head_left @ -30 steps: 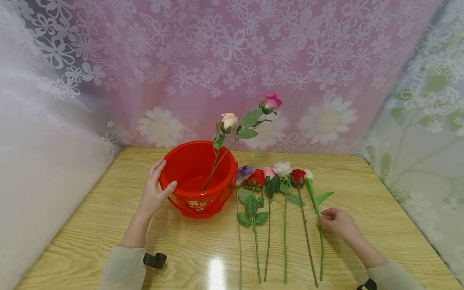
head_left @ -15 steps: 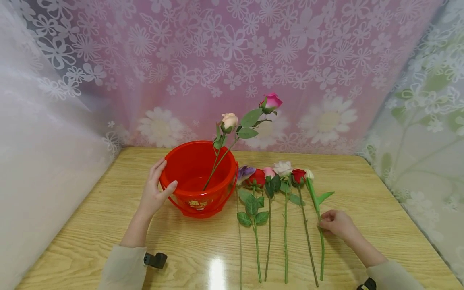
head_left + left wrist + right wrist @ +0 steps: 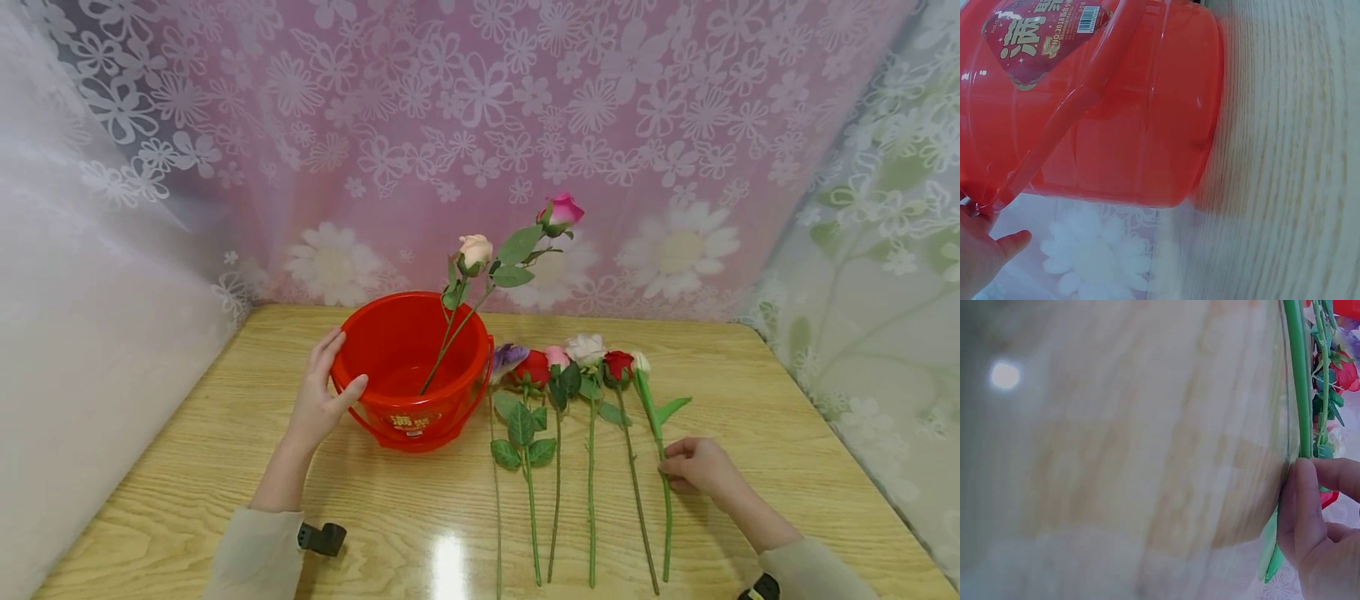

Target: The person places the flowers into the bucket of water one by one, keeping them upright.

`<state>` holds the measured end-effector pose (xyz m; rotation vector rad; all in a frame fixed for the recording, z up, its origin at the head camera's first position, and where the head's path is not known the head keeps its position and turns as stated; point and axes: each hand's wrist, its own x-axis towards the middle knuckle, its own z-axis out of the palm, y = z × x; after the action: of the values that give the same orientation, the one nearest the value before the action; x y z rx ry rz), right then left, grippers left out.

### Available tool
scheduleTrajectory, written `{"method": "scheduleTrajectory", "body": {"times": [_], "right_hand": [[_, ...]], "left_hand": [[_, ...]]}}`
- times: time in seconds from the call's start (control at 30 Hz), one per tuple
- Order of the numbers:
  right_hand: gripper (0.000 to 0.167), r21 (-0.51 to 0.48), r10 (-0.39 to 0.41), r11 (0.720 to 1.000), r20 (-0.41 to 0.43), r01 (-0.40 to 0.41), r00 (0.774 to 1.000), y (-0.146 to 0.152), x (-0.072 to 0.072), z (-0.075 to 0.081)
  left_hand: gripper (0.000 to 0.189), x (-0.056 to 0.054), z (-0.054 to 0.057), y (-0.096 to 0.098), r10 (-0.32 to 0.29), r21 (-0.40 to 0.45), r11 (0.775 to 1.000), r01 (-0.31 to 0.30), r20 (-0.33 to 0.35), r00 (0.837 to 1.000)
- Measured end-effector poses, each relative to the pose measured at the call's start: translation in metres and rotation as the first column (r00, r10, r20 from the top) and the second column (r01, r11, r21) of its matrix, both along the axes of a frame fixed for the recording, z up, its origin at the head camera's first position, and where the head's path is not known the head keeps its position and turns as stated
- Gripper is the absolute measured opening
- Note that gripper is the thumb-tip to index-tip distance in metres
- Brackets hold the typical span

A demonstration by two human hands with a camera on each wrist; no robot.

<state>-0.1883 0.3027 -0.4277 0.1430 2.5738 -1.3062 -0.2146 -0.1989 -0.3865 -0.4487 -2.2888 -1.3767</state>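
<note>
My left hand [image 3: 317,400] holds the left rim of a red plastic bucket [image 3: 408,425], thumb at the front edge and fingers along the outer side. In the left wrist view a digit of that hand [image 3: 985,250] sticks out below the bucket handle [image 3: 1063,119]. My right hand [image 3: 701,467] pinches the green stem of a white tulip [image 3: 651,408] lying on the table. Thumb and forefinger meet on the stem [image 3: 1299,381] in the right wrist view. A peach rose [image 3: 474,252] and a magenta rose [image 3: 564,210] lean inside the bucket.
Left of the tulip lie a red rose [image 3: 618,367], a pale rose [image 3: 585,348], a pink rose [image 3: 557,357], a larger red flower [image 3: 532,368] and a purple flower [image 3: 508,358], stems toward me. A floral curtain [image 3: 480,125] hangs behind the wooden table [image 3: 750,375].
My right hand has shifted slightly down along the tulip stem, its fingers now closer around it. The left hand and bucket are almost unmoved.
</note>
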Motion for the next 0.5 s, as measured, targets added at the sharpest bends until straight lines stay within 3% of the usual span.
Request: {"method": "scheduleTrajectory", "body": {"times": [0.5], "right_hand": [[0.035, -0.041, -0.001, 0.999, -0.022, 0.001, 1.000, 0.0047, 0.0021, -0.0004]], "left_hand": [[0.063, 0.0004, 0.0000, 0.0004, 0.003, 0.000, 1.000, -0.003, -0.010, 1.000]]}}
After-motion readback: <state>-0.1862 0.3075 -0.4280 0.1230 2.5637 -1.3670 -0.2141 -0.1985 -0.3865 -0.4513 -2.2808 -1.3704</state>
